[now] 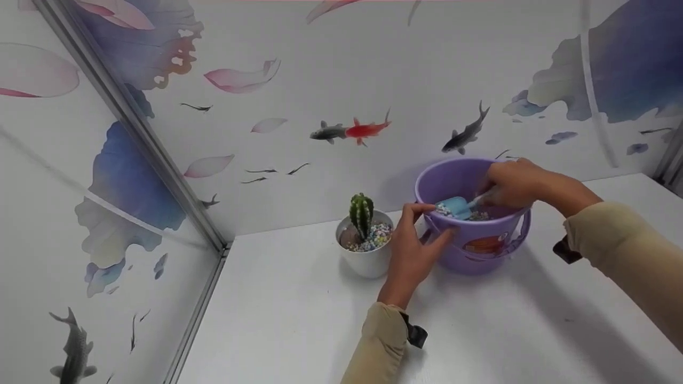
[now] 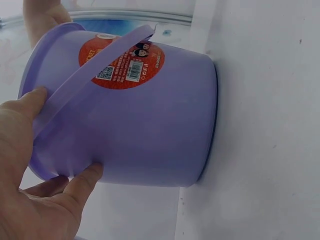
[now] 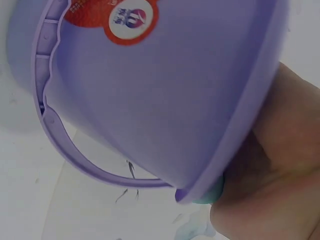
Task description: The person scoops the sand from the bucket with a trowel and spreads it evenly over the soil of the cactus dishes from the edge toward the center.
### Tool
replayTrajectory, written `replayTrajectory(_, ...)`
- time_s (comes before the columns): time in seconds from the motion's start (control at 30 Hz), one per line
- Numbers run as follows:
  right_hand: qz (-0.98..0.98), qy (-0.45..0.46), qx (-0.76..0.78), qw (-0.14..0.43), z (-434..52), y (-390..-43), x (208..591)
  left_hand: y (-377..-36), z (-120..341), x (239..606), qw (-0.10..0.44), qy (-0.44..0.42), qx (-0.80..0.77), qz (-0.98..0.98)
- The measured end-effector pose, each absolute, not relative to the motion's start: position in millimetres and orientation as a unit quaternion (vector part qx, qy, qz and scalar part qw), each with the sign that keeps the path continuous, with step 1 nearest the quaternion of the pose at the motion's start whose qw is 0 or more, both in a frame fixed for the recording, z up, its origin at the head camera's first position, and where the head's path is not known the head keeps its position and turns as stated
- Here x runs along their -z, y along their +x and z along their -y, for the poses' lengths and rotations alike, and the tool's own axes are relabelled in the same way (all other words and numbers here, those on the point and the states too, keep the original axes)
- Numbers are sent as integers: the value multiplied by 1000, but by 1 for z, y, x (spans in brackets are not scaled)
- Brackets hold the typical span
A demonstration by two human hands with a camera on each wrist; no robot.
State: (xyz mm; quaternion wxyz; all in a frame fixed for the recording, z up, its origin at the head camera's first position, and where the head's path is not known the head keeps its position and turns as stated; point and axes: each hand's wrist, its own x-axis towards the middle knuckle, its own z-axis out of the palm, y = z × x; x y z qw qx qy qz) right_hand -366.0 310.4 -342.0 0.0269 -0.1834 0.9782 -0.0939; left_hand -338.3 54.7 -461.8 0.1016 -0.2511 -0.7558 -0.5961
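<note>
Right hand (image 1: 515,184) gripping blue scoop (image 1: 453,206), digging pebbles inside purple bucket (image 1: 480,250); left hand (image 1: 413,256) clasping bucket rim. Next likely: carrying load level to cactus pot (image 1: 367,250).

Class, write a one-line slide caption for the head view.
Left hand grips the purple bucket while the right hand holds a blue scoop inside it, beside a potted cactus.

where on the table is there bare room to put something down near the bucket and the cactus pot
Bare tabletop lies in front of the cactus pot, between the mirrored side panel and the left sleeve. More lies right of the purple bucket, under the right forearm. Crowded: between pot and bucket, where the left hand grips the rim.
</note>
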Motion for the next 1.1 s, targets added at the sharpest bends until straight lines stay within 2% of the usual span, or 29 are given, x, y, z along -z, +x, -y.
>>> replayTrajectory(0.23, -977, -172, 122, 20, -320, -361, 340, -339, -56, 462, 94, -247, 602, 754)
replayTrajectory(0.57, -974, -183, 131, -36, -337, -351, 341, -339, -57, 465, 99, -249, 604, 751)
replayTrajectory(1.1, -966, -170, 188, -41, -337, -342, 346, -335, -57, 463, 98, -245, 615, 743)
